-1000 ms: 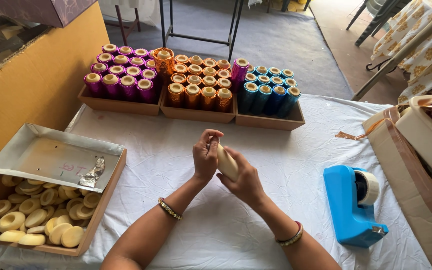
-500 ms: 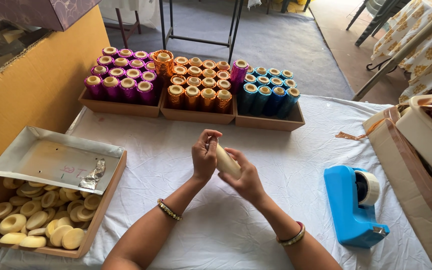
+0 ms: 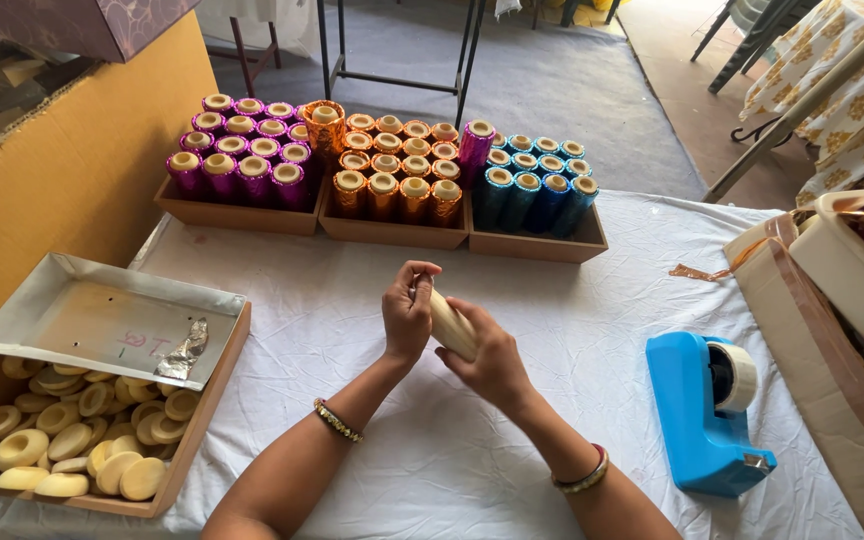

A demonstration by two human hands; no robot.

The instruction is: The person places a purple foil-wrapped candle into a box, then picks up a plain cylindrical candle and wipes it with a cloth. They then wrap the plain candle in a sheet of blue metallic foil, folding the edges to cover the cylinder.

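We are holding a cream cylinder [image 3: 449, 322] over the middle of the white-covered table [image 3: 352, 320]. Our right hand [image 3: 495, 352] is wrapping closed around its lower half, while our left hand [image 3: 408, 313] is pinching its upper end with curled fingertips. At nine o'clock from our hands a wooden box of cream rings [image 3: 72, 440] is sitting with a silver tray [image 3: 102, 320] lying across its top. At twelve o'clock three trays of foil-wrapped spools are lining up: purple [image 3: 242, 150], orange [image 3: 392, 165], blue [image 3: 537, 180]. At four o'clock a blue tape dispenser [image 3: 702, 410] is standing, well apart from our hands.
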